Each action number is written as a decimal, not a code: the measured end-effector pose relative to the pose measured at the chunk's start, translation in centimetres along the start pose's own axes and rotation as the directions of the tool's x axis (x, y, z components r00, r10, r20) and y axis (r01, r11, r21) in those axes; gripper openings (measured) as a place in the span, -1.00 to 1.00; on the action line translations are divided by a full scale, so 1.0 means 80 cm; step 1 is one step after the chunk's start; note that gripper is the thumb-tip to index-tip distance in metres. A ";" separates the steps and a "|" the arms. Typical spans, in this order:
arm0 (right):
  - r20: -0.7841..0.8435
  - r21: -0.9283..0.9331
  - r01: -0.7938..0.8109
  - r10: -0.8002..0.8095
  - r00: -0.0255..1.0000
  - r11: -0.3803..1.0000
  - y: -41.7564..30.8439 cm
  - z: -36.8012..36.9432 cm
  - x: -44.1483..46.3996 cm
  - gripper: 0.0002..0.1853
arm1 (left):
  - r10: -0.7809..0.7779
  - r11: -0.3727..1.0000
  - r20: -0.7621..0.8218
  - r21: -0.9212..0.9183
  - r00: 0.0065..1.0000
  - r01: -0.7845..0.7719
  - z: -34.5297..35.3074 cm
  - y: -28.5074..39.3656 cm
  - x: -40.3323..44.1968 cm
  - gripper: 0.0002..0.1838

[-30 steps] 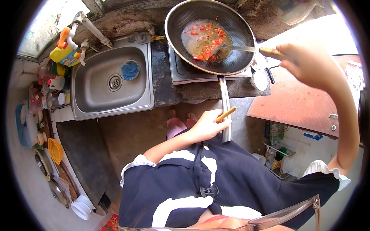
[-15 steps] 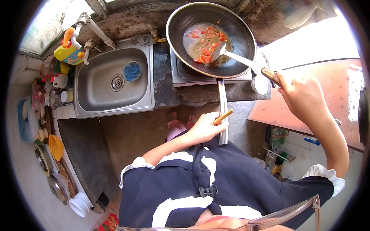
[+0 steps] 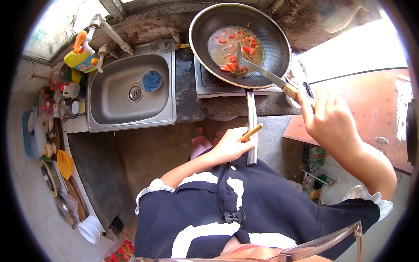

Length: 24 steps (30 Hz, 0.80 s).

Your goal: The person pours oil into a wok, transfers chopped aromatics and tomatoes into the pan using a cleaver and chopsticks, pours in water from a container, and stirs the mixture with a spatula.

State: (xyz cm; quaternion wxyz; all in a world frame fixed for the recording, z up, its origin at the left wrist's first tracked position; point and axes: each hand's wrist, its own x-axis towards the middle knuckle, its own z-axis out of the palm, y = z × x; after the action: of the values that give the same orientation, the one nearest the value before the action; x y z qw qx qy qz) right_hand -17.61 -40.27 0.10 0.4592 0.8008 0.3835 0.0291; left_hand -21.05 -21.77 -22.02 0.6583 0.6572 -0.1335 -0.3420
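A dark wok sits on the stove, its metal handle pointing toward my body. Chopped red pieces lie in brownish liquid inside it. My right hand is closed round the wooden grip of a metal spatula, whose blade is in the liquid among the red pieces. My left hand has its fingers wrapped round a light wooden stick and rests against the wok's handle; how firmly it grips that handle is hidden.
Left of the stove is a metal sink with a bowl holding something blue. A yellow bottle stands behind the sink. A reddish tabletop extends at the right. A white bucket is at the lower left.
My right hand has come down and closer to my body, and the spatula blade has turned and shifted within the wok. My left hand has barely moved.
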 end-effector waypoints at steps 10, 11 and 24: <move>0.393 0.766 -0.472 0.262 0.881 0.436 0.051 0.022 -0.011 -0.70 | -0.010 1.000 -0.004 -0.002 1.000 0.010 -0.002 0.000 -0.002 -0.79; 0.489 0.764 -0.542 0.234 0.840 0.350 0.058 0.017 -0.008 -0.70 | -0.015 1.000 0.005 0.005 1.000 0.015 -0.003 0.001 -0.001 -0.79; -0.055 0.013 -0.152 0.152 0.987 0.988 -0.004 0.037 -0.010 -0.53 | -0.040 0.999 0.056 0.003 0.998 0.040 -0.003 -0.002 0.002 -0.84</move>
State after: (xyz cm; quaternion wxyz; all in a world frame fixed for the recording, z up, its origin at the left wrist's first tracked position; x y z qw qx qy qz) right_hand -17.15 -42.82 -1.58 0.4411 0.8286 0.3342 0.0846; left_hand -20.84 -21.66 -22.20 0.6465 0.6506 -0.1391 -0.3733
